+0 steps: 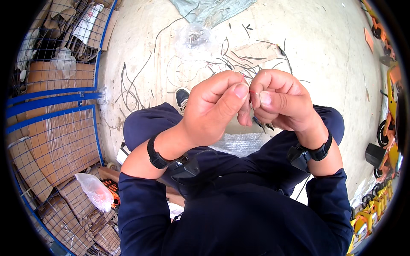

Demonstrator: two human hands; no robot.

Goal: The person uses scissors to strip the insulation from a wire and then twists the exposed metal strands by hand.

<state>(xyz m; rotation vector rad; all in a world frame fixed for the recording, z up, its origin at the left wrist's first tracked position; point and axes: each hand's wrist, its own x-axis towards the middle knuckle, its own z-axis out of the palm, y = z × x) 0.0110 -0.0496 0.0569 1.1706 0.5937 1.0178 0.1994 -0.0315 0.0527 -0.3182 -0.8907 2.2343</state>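
Both of my hands meet in front of me, above my spread knees. My left hand point(215, 104) is closed, with thumb and forefinger pinching a thin red wire point(243, 78) whose tip pokes up past the fingers. Close beside it, my right hand point(282, 99) also pinches a short bit of the red wire between thumb and forefinger. Whether it is one piece or two, I cannot tell, as the fingers cover most of it. Under the right hand, dark ends of a cable or tool point(261, 124) show, mostly hidden.
Cut black cable pieces point(245, 59) lie scattered on the concrete floor around a flat cardboard piece point(256, 52). Beyond are a clear plastic bag point(194, 37) and a greenish sheet point(209, 10). A blue mesh cage point(96, 128) of cardboard stands left; orange and yellow wheeled items point(388, 119) line the right.
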